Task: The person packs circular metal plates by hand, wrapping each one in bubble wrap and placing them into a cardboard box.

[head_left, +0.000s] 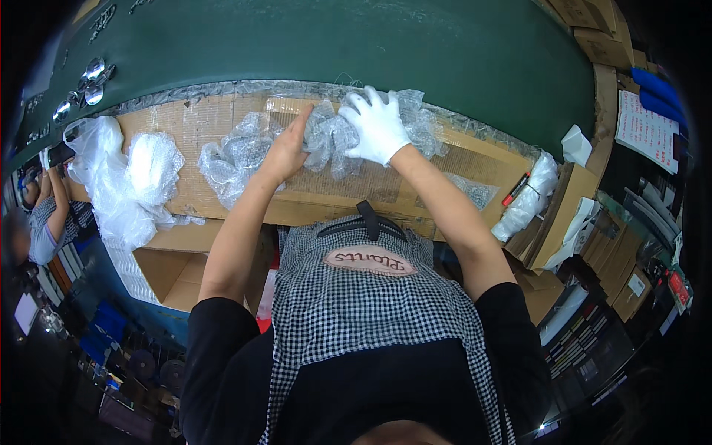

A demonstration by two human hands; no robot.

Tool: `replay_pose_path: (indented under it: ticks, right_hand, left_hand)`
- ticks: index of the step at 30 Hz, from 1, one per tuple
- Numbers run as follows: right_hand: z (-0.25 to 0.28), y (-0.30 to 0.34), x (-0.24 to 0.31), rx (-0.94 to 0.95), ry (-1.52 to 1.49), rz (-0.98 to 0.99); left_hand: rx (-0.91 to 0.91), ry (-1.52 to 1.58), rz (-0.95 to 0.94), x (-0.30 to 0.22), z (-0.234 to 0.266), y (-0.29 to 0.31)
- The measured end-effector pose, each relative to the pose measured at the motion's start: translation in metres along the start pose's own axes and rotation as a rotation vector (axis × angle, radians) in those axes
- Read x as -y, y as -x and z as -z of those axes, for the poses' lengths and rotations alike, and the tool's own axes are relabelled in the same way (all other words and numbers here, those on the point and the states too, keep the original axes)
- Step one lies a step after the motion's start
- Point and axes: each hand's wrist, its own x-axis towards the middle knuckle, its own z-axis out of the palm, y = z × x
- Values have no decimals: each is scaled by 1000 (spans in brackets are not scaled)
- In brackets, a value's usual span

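Crumpled clear bubble wrap (330, 141) lies in a loose row across a flat cardboard sheet (311, 200) in front of me. My right hand (377, 127), in a white glove, rests on the wrap with its fingers spread. Beside it, my bare left hand (285, 153) touches the wrap edge-on, fingers stretched out and pointing away from me. More bubble wrap (236, 159) bunches up to the left of that hand. Neither hand is closed around anything that I can see; the wrap hides whatever may lie under it.
White bubble wrap bags (122, 174) heap at the sheet's left end. An open cardboard box (174, 271) stands below its front edge. A red marker (515, 189) lies beside bundled wrap (535, 196) at the right. Shiny round metal parts (94, 81) sit far left, near another person (55, 211).
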Motion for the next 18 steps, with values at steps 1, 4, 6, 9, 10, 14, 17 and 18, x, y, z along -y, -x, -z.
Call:
replay_pose_path:
  ticks: [1, 4, 6, 9, 10, 14, 17, 18]
  right_hand:
    - [1, 1, 1, 1, 2, -2]
    - [-2, -4, 15, -206, -195, 139]
    - [-10, -8, 25, -120, -191, 93]
    - [-22, -11, 27, -158, -261, 27]
    - [-25, -10, 22, -197, -314, 55]
    - [-35, -6, 15, -289, -375, 138]
    - [-23, -6, 22, -233, -302, 141]
    - [-20, -7, 26, -161, -293, 103]
  left_hand:
    - [14, 7, 70, -4, -1, -3]
    - [43, 20, 140, -13, 2, -8]
    - [57, 21, 142, -12, 2, -8]
    - [-81, 60, -38, -4, 4, -5]
    - [-143, 66, 73, -2, 7, -7]
    - [-45, 169, 181, -8, 7, -17]
    - [189, 215, 2, -21, 1, -21]
    - [209, 243, 4, -15, 1, -22]
